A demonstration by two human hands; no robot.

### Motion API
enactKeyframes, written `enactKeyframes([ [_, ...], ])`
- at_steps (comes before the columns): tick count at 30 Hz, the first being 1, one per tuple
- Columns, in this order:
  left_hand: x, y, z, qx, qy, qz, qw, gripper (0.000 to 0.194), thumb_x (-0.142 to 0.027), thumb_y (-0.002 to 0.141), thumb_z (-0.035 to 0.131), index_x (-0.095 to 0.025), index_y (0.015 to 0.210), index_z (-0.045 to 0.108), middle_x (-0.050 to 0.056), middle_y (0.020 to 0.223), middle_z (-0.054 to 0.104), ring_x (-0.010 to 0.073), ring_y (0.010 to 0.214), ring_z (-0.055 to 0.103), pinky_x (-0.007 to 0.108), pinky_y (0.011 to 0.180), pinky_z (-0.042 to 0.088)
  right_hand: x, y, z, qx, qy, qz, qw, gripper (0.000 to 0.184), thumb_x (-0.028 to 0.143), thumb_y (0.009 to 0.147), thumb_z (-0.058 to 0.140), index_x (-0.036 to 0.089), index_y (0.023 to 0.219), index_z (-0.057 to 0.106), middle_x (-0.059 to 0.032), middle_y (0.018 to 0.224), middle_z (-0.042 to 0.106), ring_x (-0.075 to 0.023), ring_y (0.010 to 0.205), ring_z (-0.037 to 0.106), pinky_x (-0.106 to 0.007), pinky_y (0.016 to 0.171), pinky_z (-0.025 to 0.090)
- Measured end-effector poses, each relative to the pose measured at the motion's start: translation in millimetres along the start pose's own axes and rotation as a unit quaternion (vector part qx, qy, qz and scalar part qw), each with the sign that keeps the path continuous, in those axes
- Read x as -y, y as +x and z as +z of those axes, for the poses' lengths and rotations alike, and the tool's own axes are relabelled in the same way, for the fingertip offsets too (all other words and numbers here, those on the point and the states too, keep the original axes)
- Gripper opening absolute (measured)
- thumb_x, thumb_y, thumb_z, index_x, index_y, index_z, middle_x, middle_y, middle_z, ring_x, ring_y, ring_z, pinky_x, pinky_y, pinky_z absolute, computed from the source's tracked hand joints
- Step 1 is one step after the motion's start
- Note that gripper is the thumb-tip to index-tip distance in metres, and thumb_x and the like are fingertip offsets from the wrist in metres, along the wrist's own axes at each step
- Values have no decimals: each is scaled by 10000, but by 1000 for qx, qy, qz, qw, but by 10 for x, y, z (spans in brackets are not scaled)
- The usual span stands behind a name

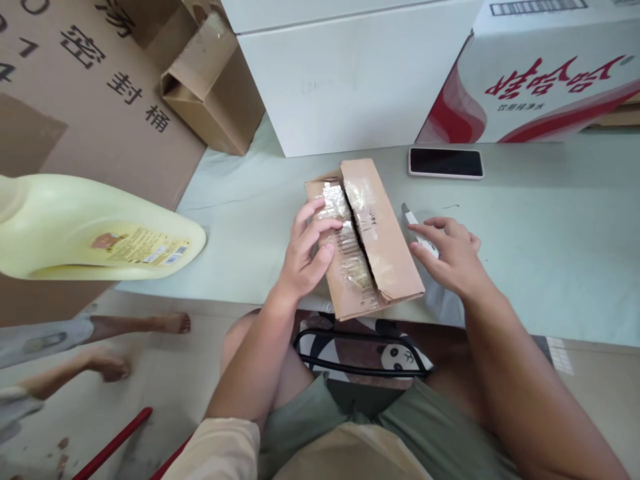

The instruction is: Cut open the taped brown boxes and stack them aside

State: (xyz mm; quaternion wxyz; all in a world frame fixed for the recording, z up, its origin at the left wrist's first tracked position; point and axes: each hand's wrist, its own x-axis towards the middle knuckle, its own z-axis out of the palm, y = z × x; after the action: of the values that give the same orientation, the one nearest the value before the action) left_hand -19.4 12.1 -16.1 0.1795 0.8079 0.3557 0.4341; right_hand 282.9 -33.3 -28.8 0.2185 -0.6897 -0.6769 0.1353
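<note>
A small brown cardboard box [385,233] lies on the pale table [550,253], its taped top seam slit open down the middle. My left hand [305,257] rests on the box's left flap, with the fingers curled against the shiny tape. My right hand [447,253] lies on the table just right of the box, fingers spread over a white box cutter [411,219] whose tip sticks out past the fingertips.
A black phone [446,162] lies behind the box. Behind it stand a white carton [350,80], a red-and-white printed carton [540,73] and an open brown box [215,87]. A pale yellow jug [95,230] intrudes at left. Another person's bare legs [100,347] show lower left.
</note>
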Motion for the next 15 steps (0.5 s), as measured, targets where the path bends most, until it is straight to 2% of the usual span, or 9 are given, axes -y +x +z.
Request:
enactKeyframes([
  [4,-6,0,0,0,-5,-3,1000,398,-559,1075,395,-286,1252,624,116,1523,503,287,1461,508,512,1191,494,-31,7,21,-3,26,9,1000,540,670,944,471,335,1254,761,-151,1347,637,-436,1323,575,-678,1048,428],
  [9,11,-9,-8,12,16,-18,1000,461,-615,1063,356,-297,1251,631,109,1527,515,315,1470,499,556,1198,478,-68,17,81,48,20,9,999,635,757,911,489,293,1261,744,-186,1459,592,-488,1409,504,-770,1095,365],
  [11,13,-10,-3,11,15,-21,1000,451,-617,1061,360,-308,1257,624,99,1531,514,313,1475,493,564,1203,472,-57,12,49,34,52,0,998,664,777,911,497,268,1270,728,-201,1451,589,-483,1417,503,-772,1135,349],
  [13,5,-7,5,9,13,-21,1000,439,-616,1060,368,-315,1254,621,92,1536,511,308,1478,491,565,1206,470,0,-12,-38,11,144,-49,988,658,764,930,514,276,1340,676,-186,1462,574,-440,1435,506,-713,1184,373],
  [15,-11,-3,13,8,13,-21,1000,445,-615,1064,360,-310,1254,623,95,1531,517,302,1475,496,560,1208,472,108,-60,-149,30,257,-132,957,685,763,928,554,325,1453,576,-147,1551,503,-397,1493,467,-637,1231,393],
])
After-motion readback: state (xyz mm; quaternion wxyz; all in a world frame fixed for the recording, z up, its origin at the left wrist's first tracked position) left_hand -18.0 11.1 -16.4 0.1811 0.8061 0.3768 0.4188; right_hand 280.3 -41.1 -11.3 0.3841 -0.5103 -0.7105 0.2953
